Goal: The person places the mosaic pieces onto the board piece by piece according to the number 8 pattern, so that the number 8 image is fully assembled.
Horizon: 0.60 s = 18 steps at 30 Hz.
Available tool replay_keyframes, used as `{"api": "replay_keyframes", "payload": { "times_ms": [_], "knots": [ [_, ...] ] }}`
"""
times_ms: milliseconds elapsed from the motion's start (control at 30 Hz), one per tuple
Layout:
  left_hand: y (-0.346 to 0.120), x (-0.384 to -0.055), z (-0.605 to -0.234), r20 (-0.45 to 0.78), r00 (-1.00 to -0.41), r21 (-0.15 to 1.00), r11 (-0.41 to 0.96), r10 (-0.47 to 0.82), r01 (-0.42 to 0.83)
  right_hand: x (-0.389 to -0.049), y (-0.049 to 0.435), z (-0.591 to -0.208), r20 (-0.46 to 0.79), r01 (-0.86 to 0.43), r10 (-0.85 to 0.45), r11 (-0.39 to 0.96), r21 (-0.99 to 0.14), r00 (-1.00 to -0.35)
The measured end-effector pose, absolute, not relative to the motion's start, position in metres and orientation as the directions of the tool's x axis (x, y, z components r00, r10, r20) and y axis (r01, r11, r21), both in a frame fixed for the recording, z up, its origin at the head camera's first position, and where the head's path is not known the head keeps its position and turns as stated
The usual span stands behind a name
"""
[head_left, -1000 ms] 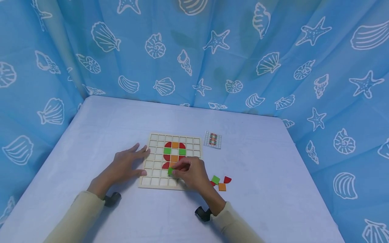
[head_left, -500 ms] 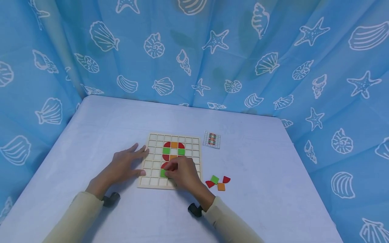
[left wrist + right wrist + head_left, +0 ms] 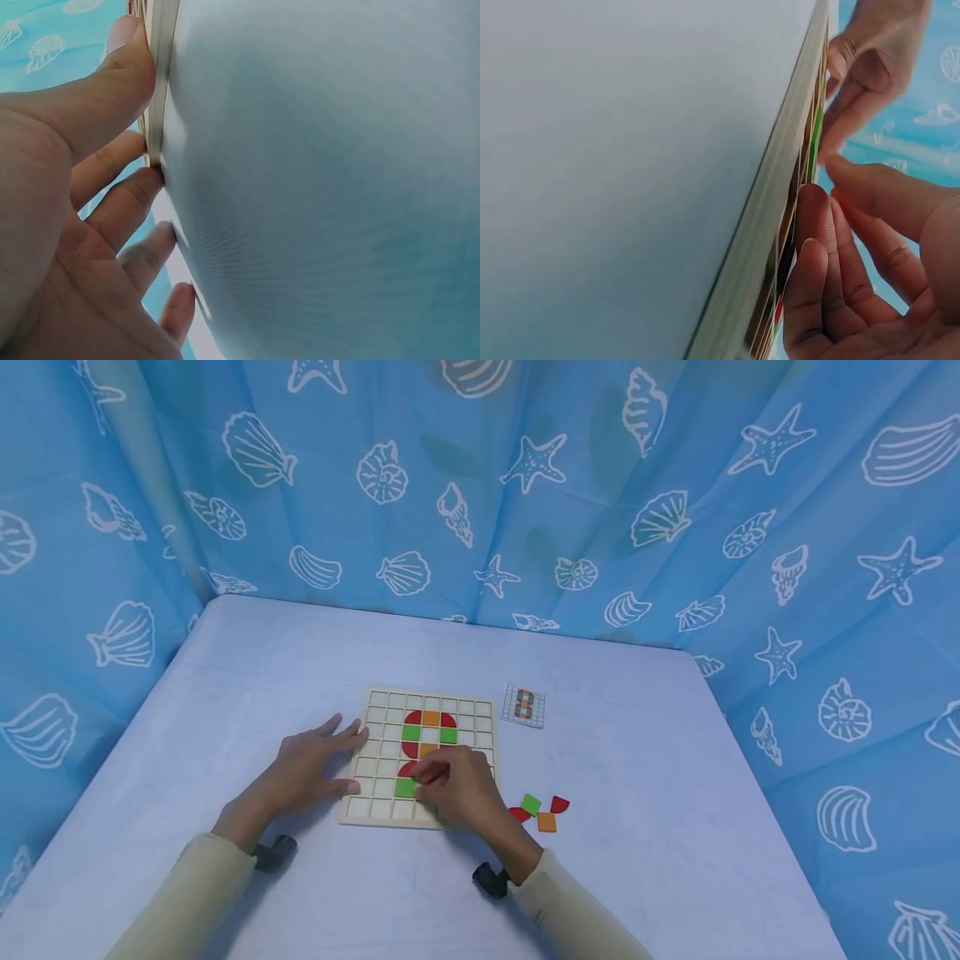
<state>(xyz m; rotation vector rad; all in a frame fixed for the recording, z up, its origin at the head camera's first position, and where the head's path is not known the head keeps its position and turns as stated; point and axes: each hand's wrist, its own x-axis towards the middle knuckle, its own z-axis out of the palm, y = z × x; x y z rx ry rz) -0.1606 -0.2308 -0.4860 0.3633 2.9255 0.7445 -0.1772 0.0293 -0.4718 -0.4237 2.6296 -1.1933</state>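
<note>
My left hand (image 3: 311, 764) lies at the left side of a wooden grid board (image 3: 382, 823), its thumb and fingertips touching the board's frame. In the left wrist view the thumb overlaps the board edge (image 3: 159, 82) and the fingers spread loosely along it. Over the board's lower middle is my right hand (image 3: 461, 789), fingertips just right of a flat green square tile (image 3: 405, 787) in a cell. The right wrist view has its thumb apart from the bent fingers (image 3: 816, 225), nothing visible between them. Red, orange and green tiles form a pattern above; the right hand hides part.
Right of the board lie a loose green square (image 3: 531, 804), an orange square (image 3: 547, 822), and two red quarter-round tiles (image 3: 559, 804). A small pattern card (image 3: 523, 706) lies beyond them. A blue shell-print curtain (image 3: 420, 527) surrounds the table.
My right hand has moved a green tile down and left into a cell and let go of it; its fingers have since shifted slightly right. My left hand stays in place.
</note>
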Motion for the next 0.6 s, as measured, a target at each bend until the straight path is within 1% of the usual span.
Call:
{"api": "replay_keyframes", "payload": {
  "times_ms": [100,267,600],
  "knots": [
    [-0.23,-0.16,-0.485,-0.038,-0.967,0.483,0.852,0.253,0.204,-0.178,0.043,-0.471,-0.082,-0.147,-0.344,0.59,-0.794,-0.935],
    [-0.23,-0.159,-0.483,-0.029,-0.966,0.488,0.847,0.256,0.21,-0.18,0.071,-0.468,-0.071,-0.13,-0.316,0.573,-0.809,-0.946],
    [-0.229,-0.158,-0.482,-0.009,-0.965,0.479,0.849,0.26,0.224,-0.181,0.125,-0.469,-0.093,-0.038,-0.178,0.619,-0.784,-0.98]
  ]
}}
